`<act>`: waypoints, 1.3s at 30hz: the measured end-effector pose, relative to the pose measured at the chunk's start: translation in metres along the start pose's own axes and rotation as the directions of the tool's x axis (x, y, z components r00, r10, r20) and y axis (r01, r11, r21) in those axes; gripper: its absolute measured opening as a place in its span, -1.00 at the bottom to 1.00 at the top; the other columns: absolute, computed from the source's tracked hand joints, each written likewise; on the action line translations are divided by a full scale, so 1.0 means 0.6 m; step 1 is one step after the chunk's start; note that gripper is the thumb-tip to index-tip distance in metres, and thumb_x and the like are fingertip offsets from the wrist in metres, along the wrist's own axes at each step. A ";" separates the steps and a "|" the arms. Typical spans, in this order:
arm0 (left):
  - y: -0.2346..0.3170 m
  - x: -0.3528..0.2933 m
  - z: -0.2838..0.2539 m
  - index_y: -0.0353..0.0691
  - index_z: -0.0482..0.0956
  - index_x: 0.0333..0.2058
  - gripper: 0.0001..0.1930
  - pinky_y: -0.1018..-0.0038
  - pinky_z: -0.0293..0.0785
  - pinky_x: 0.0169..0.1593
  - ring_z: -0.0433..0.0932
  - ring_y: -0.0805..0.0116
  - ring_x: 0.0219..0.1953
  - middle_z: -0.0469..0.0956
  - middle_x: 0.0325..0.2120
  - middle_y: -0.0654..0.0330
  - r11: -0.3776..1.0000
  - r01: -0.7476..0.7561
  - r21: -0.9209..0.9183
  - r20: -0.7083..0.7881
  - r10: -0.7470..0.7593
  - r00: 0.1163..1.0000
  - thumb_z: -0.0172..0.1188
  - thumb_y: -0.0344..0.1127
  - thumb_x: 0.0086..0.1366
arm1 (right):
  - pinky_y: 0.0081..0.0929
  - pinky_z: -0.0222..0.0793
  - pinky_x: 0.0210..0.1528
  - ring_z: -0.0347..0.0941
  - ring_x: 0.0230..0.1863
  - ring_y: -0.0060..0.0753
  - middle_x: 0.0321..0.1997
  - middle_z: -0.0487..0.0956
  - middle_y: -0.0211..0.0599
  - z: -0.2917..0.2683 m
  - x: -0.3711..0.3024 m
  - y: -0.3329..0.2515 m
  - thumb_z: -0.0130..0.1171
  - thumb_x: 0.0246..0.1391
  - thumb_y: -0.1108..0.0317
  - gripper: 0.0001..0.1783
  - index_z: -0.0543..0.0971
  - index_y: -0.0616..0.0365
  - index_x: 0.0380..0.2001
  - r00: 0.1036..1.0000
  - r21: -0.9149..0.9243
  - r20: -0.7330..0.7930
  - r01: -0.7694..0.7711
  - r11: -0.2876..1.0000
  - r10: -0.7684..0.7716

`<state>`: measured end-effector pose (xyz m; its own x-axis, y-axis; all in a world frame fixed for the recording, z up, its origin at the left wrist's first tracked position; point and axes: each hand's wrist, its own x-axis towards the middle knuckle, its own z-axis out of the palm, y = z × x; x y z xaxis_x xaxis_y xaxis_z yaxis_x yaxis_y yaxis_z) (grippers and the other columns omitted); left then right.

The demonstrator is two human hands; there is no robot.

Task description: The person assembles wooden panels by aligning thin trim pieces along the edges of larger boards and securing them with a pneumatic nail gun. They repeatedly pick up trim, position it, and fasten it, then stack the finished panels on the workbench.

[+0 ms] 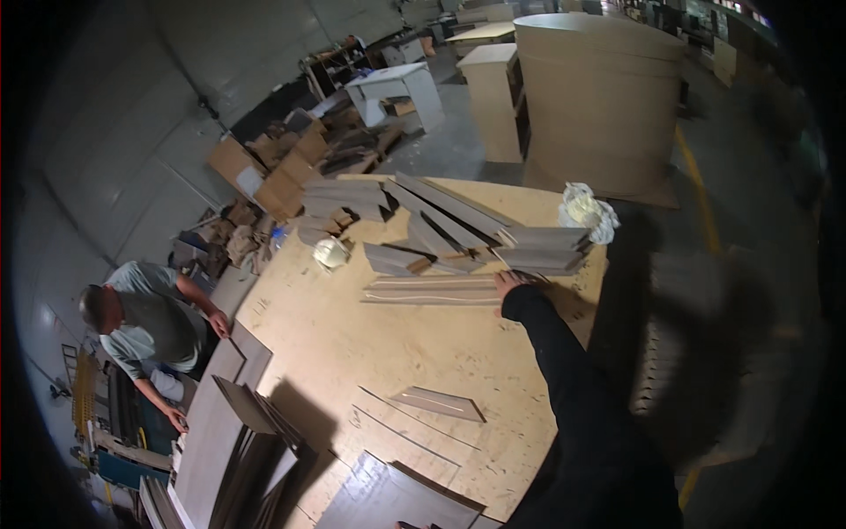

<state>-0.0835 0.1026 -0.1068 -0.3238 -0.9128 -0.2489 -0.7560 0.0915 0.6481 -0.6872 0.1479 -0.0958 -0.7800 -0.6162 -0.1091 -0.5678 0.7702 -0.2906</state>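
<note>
My right arm, in a dark sleeve, reaches far across the table. My right hand (509, 284) is at the right end of a row of long grey wood-look strips (432, 290), its fingers closed over their ends. Pale lines run along these strips. Just beyond lie several angled-cut grey pieces (538, 249), some with brown edges. A single short strip (439, 404) with slanted ends lies nearer to me, beside long dark lines on the tabletop. At the bottom edge is a glossy grey panel (388, 498). My left hand does not show.
Across the pale wooden table (326, 353) at left, a person (163, 317) handles grey boards (216, 441) stacked upright. Crumpled white plastic (589, 212) lies at the far right corner, a white bundle (330, 254) at left. A large brown curved roll (599, 106) and scrap piles stand beyond.
</note>
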 end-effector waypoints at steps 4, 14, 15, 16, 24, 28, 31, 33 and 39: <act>0.041 -0.021 -0.013 -0.24 0.05 0.14 -0.24 0.35 0.46 -0.32 0.54 0.15 -0.42 0.55 -0.46 -0.02 0.995 -0.046 0.083 -0.045 0.050 0.998 0.21 -0.10 0.04 | -0.14 -0.15 0.26 -0.07 0.29 -0.14 0.25 0.10 -0.16 0.002 0.025 -0.003 0.37 -0.49 0.02 0.11 0.07 0.11 0.18 0.997 -0.087 0.057 -0.037 0.996 0.042; 0.040 -0.017 -0.007 -0.25 0.11 0.12 -0.28 0.35 0.45 -0.33 0.54 0.15 -0.40 0.55 -0.43 -0.02 0.981 -0.085 0.175 -0.122 0.107 0.987 0.22 -0.12 0.04 | -0.14 0.04 0.15 0.15 0.13 -0.13 0.02 0.27 -0.14 0.010 -0.068 -0.090 0.37 -0.53 0.01 -0.05 0.25 0.15 0.01 0.983 -0.178 0.179 0.072 0.981 -0.040; 0.038 -0.013 -0.006 -0.25 0.12 0.12 -0.28 0.35 0.45 -0.33 0.55 0.15 -0.40 0.55 -0.43 -0.02 0.977 -0.097 0.192 -0.135 0.124 0.983 0.22 -0.12 0.04 | -0.15 0.05 0.14 0.15 0.12 -0.13 0.02 0.27 -0.13 0.009 -0.092 -0.103 0.37 -0.53 0.01 -0.06 0.25 0.17 0.00 0.982 -0.167 0.179 0.089 0.982 -0.058; 0.024 -0.011 0.001 -0.25 0.12 0.12 -0.29 0.35 0.45 -0.33 0.55 0.15 -0.40 0.55 -0.43 -0.02 0.963 -0.117 0.243 -0.149 0.156 0.976 0.22 -0.12 0.04 | -0.15 0.06 0.13 0.15 0.12 -0.12 0.01 0.26 -0.12 0.008 -0.122 -0.110 0.37 -0.53 0.02 -0.07 0.25 0.18 -0.01 0.981 -0.162 0.183 0.093 0.982 -0.062; -0.011 -0.008 0.008 -0.25 0.10 0.12 -0.34 0.44 0.36 -0.52 0.44 0.31 -0.63 0.45 -0.66 0.15 0.983 -0.129 0.134 -0.157 0.149 0.976 0.18 -0.26 0.07 | -0.18 0.16 0.06 0.20 0.05 -0.13 -0.03 0.27 -0.12 0.040 -0.336 -0.128 0.38 -0.56 0.09 -0.06 0.24 0.21 -0.01 0.963 -0.105 0.174 0.224 0.969 -0.204; -0.018 -0.003 0.021 -0.17 0.12 0.13 -0.35 0.50 0.27 -0.63 0.34 0.45 -0.75 0.35 -0.78 0.28 0.979 -0.187 0.085 -0.148 0.198 0.969 0.17 -0.30 0.05 | -0.17 0.16 0.06 0.20 0.03 -0.12 -0.04 0.27 -0.12 0.037 -0.434 -0.125 0.35 -0.54 0.13 -0.06 0.22 0.24 0.01 0.970 -0.092 0.151 0.205 0.974 -0.190; -0.021 0.002 0.016 -0.19 0.05 0.16 -0.30 0.42 0.28 -0.62 0.40 0.32 -0.75 0.41 -0.79 0.22 0.969 -0.210 0.130 -0.107 0.224 0.969 0.17 -0.29 0.05 | -0.17 0.05 0.16 0.11 0.15 -0.06 0.11 0.21 -0.10 0.046 -0.481 -0.132 0.33 -0.47 0.05 0.03 0.13 0.19 0.13 0.964 -0.027 0.224 0.156 0.987 -0.146; -0.024 0.000 0.009 -0.19 0.05 0.16 -0.31 0.42 0.27 -0.63 0.39 0.31 -0.75 0.40 -0.79 0.22 0.965 -0.221 0.143 -0.109 0.238 0.965 0.16 -0.30 0.06 | -0.21 0.07 0.16 0.12 0.16 -0.07 0.14 0.21 -0.10 0.048 -0.507 -0.125 0.33 -0.41 0.00 -0.01 0.17 0.16 0.12 0.976 0.030 0.173 0.127 0.992 -0.130; -0.006 -0.009 -0.005 -0.19 0.04 0.17 -0.32 0.42 0.26 -0.62 0.37 0.32 -0.76 0.39 -0.80 0.22 0.960 -0.253 0.117 -0.085 0.263 0.961 0.15 -0.30 0.09 | -0.34 0.29 -0.04 0.36 -0.05 -0.15 -0.05 0.41 -0.12 0.042 -0.572 -0.003 0.23 -0.18 -0.01 -0.33 0.35 0.14 -0.03 0.924 0.435 0.128 -0.379 0.817 0.360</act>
<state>-0.0773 0.1061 -0.1055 -0.4621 -0.8868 -0.0077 -0.7107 0.3651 0.6014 -0.4119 0.3541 -0.0820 -0.8917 -0.3130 -0.3270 -0.0542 0.7911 -0.6093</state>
